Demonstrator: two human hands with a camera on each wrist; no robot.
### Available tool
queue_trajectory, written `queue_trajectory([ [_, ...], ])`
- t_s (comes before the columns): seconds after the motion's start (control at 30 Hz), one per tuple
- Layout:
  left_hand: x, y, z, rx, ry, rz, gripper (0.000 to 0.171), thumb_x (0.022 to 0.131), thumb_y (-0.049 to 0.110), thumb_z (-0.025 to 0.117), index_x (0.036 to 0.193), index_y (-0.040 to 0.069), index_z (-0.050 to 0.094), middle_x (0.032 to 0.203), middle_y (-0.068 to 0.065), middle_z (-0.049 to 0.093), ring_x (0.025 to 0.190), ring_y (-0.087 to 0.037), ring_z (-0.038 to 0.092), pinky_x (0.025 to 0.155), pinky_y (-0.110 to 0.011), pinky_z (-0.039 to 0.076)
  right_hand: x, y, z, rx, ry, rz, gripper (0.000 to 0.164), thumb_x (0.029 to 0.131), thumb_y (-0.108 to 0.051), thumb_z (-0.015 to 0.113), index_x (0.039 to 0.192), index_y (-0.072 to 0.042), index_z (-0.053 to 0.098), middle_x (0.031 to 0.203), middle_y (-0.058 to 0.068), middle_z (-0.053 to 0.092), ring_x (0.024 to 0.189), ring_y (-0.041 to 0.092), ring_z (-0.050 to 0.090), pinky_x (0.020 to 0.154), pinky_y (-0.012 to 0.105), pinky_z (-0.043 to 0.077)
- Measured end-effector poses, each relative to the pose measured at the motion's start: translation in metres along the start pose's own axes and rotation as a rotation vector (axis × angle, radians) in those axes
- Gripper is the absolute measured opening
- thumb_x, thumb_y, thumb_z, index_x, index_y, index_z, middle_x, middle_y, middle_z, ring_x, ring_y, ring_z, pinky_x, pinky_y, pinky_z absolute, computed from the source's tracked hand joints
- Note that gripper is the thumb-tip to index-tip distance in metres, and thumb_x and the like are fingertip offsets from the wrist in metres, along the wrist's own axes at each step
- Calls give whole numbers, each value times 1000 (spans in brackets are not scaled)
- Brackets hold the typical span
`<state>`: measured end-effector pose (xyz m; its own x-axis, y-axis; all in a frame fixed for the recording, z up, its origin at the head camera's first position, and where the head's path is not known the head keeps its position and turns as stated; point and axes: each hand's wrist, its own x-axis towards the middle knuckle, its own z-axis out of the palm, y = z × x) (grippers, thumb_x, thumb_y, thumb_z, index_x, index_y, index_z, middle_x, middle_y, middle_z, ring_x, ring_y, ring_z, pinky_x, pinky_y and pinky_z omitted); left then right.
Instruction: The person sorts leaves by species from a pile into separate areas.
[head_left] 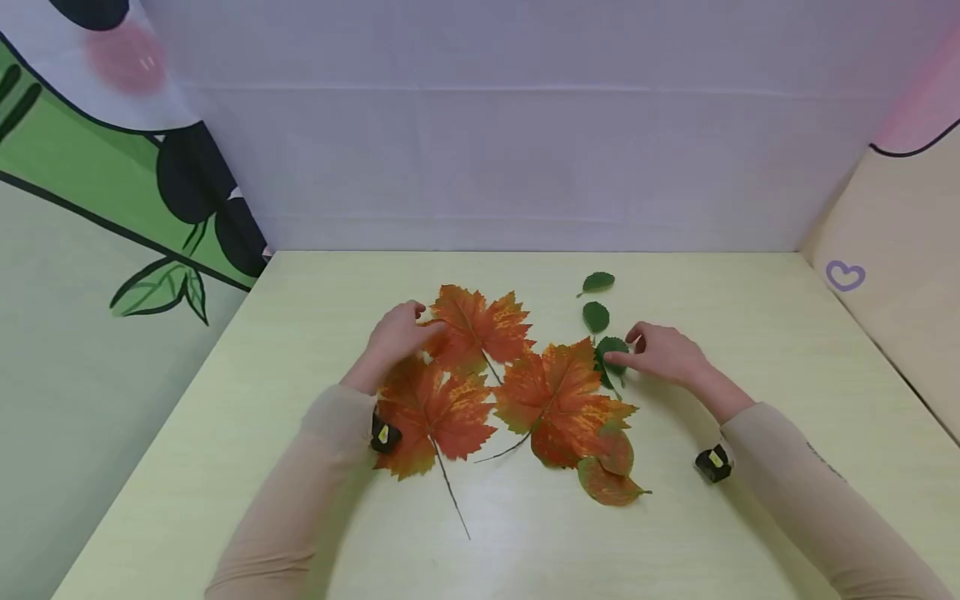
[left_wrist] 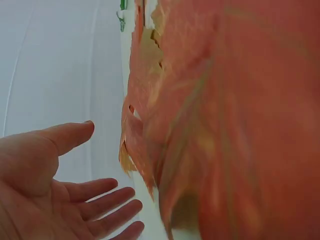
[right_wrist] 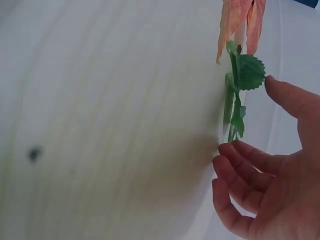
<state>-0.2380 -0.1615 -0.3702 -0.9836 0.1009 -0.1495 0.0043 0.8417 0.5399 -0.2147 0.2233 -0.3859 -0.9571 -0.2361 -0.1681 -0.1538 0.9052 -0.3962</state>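
Observation:
Three large orange maple-like leaves lie on the table: an upper one [head_left: 480,329], a lower left one [head_left: 435,408] and a right one [head_left: 558,400]. My left hand [head_left: 405,333] is over the left edges of the upper and lower left leaves. In the left wrist view that hand [left_wrist: 60,185] has its fingers extended and nothing between them, beside an orange leaf [left_wrist: 240,120]. My right hand [head_left: 663,354] is at the small green leaves, its thumb tip right at the edge of a round serrated green leaf [right_wrist: 251,72]. Its other fingers bend loosely and hold nothing.
Two more green leaves, one at the back [head_left: 597,282] and one below it [head_left: 596,317], lie in a line. Reddish-green rounded leaves [head_left: 611,483] lie partly under the right orange leaf. A pale wall [head_left: 525,167] borders the table's [head_left: 225,467] back edge.

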Motion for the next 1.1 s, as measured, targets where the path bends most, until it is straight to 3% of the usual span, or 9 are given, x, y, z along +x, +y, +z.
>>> queue_trajectory([
  [0.17,4,2,7,-61,-37,-49,69,85,43,57,129,-8,40,128,-25,45,112,-37,46,94,-46,39,0,-4,3,-12,-23,17,63,77,-57,59,106,-1,54,97,14,63,79,23,58,59,32,44],
  [0.3,4,4,12,-39,-54,-87,75,83,47,58,129,-9,40,128,-28,40,114,-40,40,95,-48,37,1,-2,4,13,-21,20,51,80,-45,63,103,0,54,95,14,62,78,23,57,61,33,44],
  [0.5,7,6,18,21,-33,-128,79,78,52,62,131,-3,41,129,-26,31,115,-40,32,95,-52,33,5,3,2,124,-22,-5,40,82,-26,65,103,5,53,93,16,59,79,24,56,69,35,45],
  [0.73,10,6,22,4,-14,-135,74,76,47,67,128,-1,43,127,-23,30,115,-38,28,96,-52,27,10,11,-8,161,-10,-20,35,84,-19,62,105,8,53,91,18,59,78,25,55,68,35,44],
  [0.9,12,6,24,-61,11,-145,69,76,40,68,126,0,44,126,-23,33,114,-37,31,96,-51,30,17,19,-15,163,9,7,36,86,-20,60,107,9,55,90,17,60,75,21,55,67,32,43],
  [1.1,11,7,26,-238,31,-95,53,81,24,67,122,-2,45,117,-20,50,104,-32,48,89,-43,43,25,39,-24,163,45,66,27,89,-23,56,91,4,57,75,10,63,64,16,50,59,28,37],
])
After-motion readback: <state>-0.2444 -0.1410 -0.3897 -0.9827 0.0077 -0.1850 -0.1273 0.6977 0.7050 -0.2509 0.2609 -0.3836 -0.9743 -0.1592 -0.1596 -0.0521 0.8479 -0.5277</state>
